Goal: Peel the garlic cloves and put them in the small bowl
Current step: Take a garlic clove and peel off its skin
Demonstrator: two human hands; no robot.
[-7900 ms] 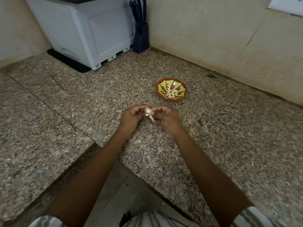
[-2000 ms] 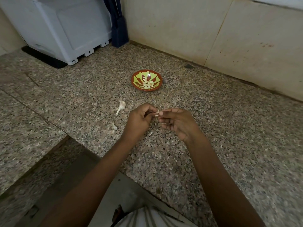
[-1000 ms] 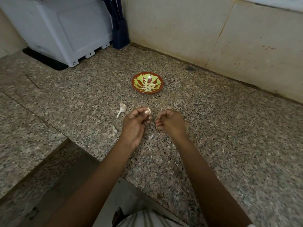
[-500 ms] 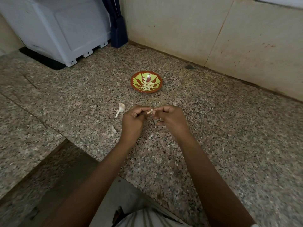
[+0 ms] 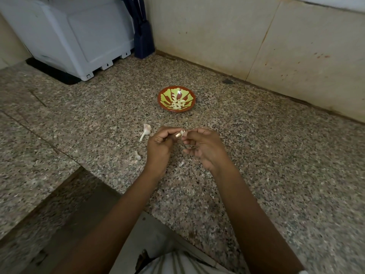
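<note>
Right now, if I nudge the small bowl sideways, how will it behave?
The small bowl looks shallow and wide, so it probably slides rather than tips. The counter looks smooth, so it may skate easily. Only a few peeled cloves lie inside, so it is likely light.

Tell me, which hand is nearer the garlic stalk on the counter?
Left. The left hand is just right of the garlic stalk; the right hand lies farther right, beyond the garlic clove both pinch.

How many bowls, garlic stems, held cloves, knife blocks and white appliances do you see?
Small red-and-green patterned bowl: 1
Bare white garlic stem: 1
Garlic clove pinched by left hand and right hand: 1
Dark blue knife block: 1
White plastic appliance: 1
Total: 5
</note>
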